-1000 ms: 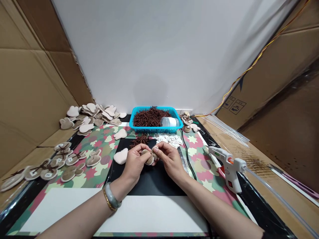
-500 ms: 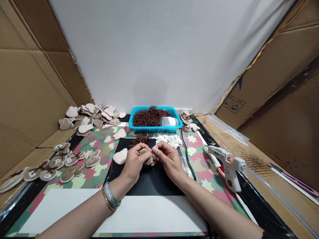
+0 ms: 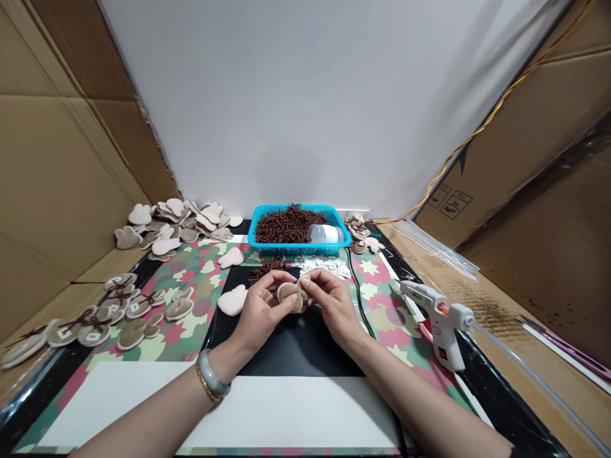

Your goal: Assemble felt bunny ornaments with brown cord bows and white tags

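Above the black mat, my left hand and my right hand hold one small brown plush piece between them. The fingers of the left hand are closed round its rounded body. On its right end, my right thumb and fingers pinch a smaller part, mostly hidden. A cream plush piece lies on the mat left of my left hand, and another is farther back. Beyond my fingers are a small pile of brown bows and a pile of white tags.
A blue basket holds brown bows and a white-lidded jar. Plush pieces are heaped at back left; several with bows lie at left. A white glue gun and a black cable are at right.
The brown plush piece has turned slightly in my fingers, showing more of its round face. Both hands appear slightly farther right, along with a small shift of the whole view.
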Tool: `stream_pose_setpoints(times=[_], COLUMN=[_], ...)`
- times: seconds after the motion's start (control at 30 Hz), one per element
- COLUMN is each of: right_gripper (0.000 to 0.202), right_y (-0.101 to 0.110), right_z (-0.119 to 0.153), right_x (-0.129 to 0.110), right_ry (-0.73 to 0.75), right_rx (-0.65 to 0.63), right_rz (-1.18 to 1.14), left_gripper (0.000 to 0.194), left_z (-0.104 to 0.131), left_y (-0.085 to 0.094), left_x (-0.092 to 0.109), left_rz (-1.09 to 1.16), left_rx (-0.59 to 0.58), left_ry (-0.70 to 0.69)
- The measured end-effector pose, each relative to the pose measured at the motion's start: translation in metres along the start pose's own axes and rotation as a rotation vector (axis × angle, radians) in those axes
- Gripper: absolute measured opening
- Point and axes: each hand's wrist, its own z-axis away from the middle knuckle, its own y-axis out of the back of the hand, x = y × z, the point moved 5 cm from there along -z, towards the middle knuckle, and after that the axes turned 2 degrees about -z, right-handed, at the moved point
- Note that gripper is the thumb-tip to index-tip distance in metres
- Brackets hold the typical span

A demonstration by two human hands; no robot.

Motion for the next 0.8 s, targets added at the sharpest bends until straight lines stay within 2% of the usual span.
stream_pose_setpoints(times=[0.13,0.27,0.4,0.5,0.6,0.67,0.8], right_gripper=[0.031,0.030,0.032,0.035,0.033,0.031,0.033], right_y=[0.003,0.003,0.005,0.010,0.009,0.008,0.006], right_z=[-0.001,0.000,-0.003,-0.006,-0.007,-0.008,-0.008], right_x=[-0.003,-0.002,-0.004,-0.004,-0.004,-0.004,0.000], right_ry=[0.004,-0.003,-0.009,-0.038,-0.054,-0.040,-0.032], right_rx=[0.005,0.003,-0.003,0.016,-0.040,-0.068,-0.096], right_rz=[0.011,0.015,0.005,-0.019,0.010,0.046,0.087], left_gripper=[0.024,0.023,0.022,0.029,0.038,0.040,0.028], left_z=[0.001,0.003,0.001,-0.003,-0.006,-0.006,-0.007], left_y=[0.002,0.004,0.006,0.006,0.006,0.007,0.010], left_x=[0.010,0.013,0.007,0.004,0.000,-0.004,-0.011], left_rz=[-0.312,-0.457,-0.348,-0.175,-0.051,-0.014,-0.067], left_rx=[-0.036,0.024,0.067,0.053,0.058,0.046,0.055], left_ry=[-0.114,-0.202,-0.121,-0.040,0.008,0.059,0.100])
